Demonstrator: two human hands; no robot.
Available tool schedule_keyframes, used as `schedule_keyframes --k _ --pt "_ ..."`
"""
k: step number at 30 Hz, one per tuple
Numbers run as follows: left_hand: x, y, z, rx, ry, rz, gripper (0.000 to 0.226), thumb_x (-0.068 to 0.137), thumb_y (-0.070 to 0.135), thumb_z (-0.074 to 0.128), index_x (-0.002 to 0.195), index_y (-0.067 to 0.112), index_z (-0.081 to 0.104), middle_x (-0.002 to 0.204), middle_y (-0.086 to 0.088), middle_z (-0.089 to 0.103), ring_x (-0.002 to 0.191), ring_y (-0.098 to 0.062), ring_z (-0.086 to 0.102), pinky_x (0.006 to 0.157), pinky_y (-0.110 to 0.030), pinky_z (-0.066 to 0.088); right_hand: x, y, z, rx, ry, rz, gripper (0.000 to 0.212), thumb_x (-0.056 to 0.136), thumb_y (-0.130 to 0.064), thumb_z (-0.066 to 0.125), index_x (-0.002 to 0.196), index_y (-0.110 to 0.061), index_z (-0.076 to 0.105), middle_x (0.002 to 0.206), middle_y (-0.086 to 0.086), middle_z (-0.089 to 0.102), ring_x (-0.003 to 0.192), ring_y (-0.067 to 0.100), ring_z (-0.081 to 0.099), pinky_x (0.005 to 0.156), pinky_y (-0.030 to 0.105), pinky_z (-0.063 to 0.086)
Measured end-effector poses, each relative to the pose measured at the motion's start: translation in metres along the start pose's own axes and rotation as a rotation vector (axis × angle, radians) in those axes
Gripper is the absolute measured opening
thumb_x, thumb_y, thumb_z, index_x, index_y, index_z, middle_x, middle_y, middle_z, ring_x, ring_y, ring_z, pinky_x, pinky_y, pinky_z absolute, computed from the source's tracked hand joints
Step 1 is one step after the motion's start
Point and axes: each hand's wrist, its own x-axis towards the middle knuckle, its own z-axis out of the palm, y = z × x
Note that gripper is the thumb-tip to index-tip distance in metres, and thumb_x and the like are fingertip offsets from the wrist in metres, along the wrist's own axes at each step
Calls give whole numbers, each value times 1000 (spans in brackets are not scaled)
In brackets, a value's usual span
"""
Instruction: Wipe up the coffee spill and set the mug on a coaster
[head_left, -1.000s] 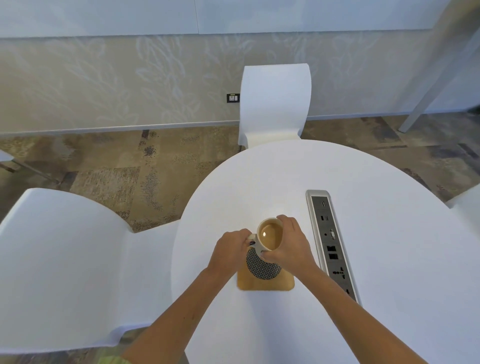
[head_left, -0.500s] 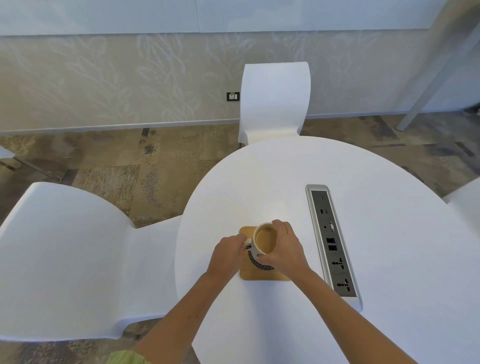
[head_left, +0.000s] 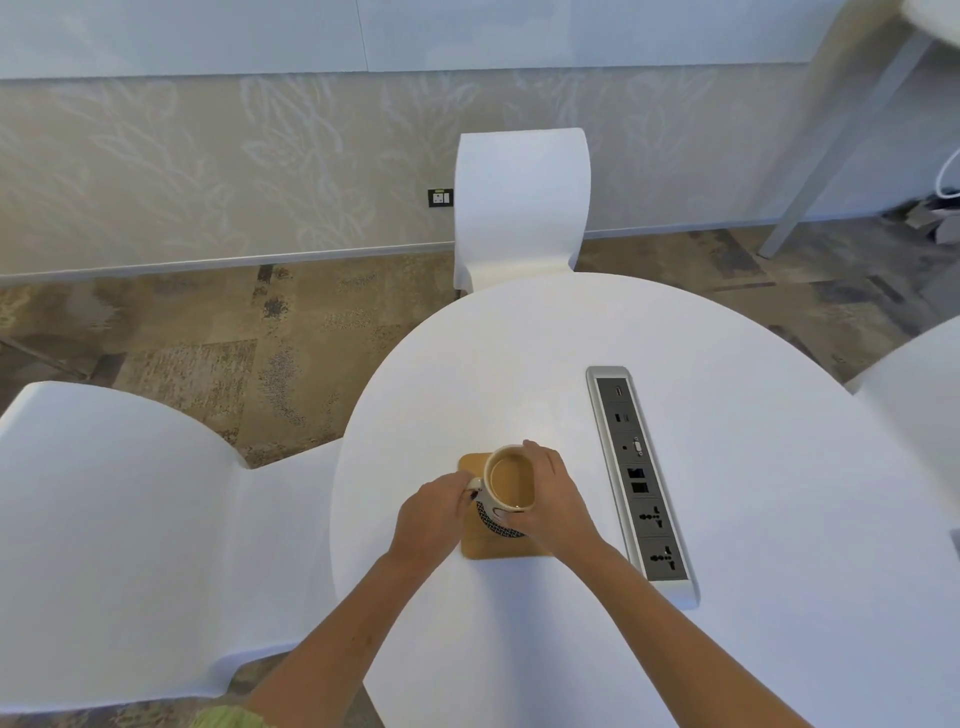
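Green sleeve (head_left: 228, 718): a pale green scrap of your clothing shows at the bottom edge, by your left arm.
Left hand (head_left: 431, 517): your fingers are curled in at the mug's handle on its left side and grip it.
Right hand (head_left: 553, 501): you have it wrapped round the right side of the mug, fingertips over the far rim and thumb on the near wall.
Mug (head_left: 506, 493): pale, with a dark patterned band low on its wall, upright between your two hands, with milky coffee (head_left: 513, 480) in it. It is over the coaster; you cannot tell from here whether its base touches.
Coaster (head_left: 485, 545): a tan wooden square flat on the table, its far left corner and near edge showing round the mug.
Table (head_left: 519, 374): white and rounded.
Socket strip (head_left: 636, 478): a grey panel of sockets and ports set in the tabletop, just right of your right hand.
Chairs: one white chair (head_left: 104, 545) near on your left, another (head_left: 521, 208) at the far side of the table.
Wall outlet (head_left: 440, 197): low on the leaf-patterned wall beyond.
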Motion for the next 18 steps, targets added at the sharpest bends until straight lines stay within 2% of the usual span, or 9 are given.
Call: schedule_keyframes --k 3,5,7,9,13,15,18 --pt "-12 1 1 4 82 54 41 94 22 32 129 18 55 122 4 64 110 -18 60 84 -31 50 -11 4 -5 9 -4 -11 96 74 -19 75 148 -11 16 142 6 34 129 19 38 93 22 38" --pt "-21 4 1 -12 174 186 49 90 21 28 131 15 53 131 1 60 121 -16 54 90 -31 51 -23 6 -11 37 22 -5 88 77 -15 70 147 -10 17 141 5 34 131 19 35 93 19 32" --pt "-28 7 4 27 219 330 46 90 13 33 131 10 54 135 -4 58 126 -18 51 98 -32 48 -38 12 -16 40 81 8 74 83 -9 61 146 -9 22 141 4 35 132 20 34 93 16 29" --pt "-37 11 12 73 240 417 43 90 8 38 130 5 54 136 -10 56 127 -24 50 104 -36 44 -55 23 -17 -3 134 45 72 87 -8 57 148 -9 18 149 6 27 137 20 29 99 17 27" --pt "-57 22 34 97 201 466 40 92 13 42 129 5 53 134 -14 55 124 -30 51 101 -43 44 -92 51 -11 -78 274 135 68 91 -17 57 147 -5 21 152 11 25 141 24 24 111 31 29" --pt "-64 26 41 119 130 496 42 91 15 45 132 6 51 137 -13 53 127 -29 48 104 -43 42 -111 60 -8 -123 329 187 64 92 -18 57 145 -2 26 151 15 29 140 28 27 110 34 33" --pt "-71 24 55 181 75 585 47 92 20 44 137 5 47 144 -14 47 133 -31 43 108 -45 39 -138 73 0 -244 447 238 59 89 -19 61 139 2 37 143 20 41 133 35 40 101 42 45"
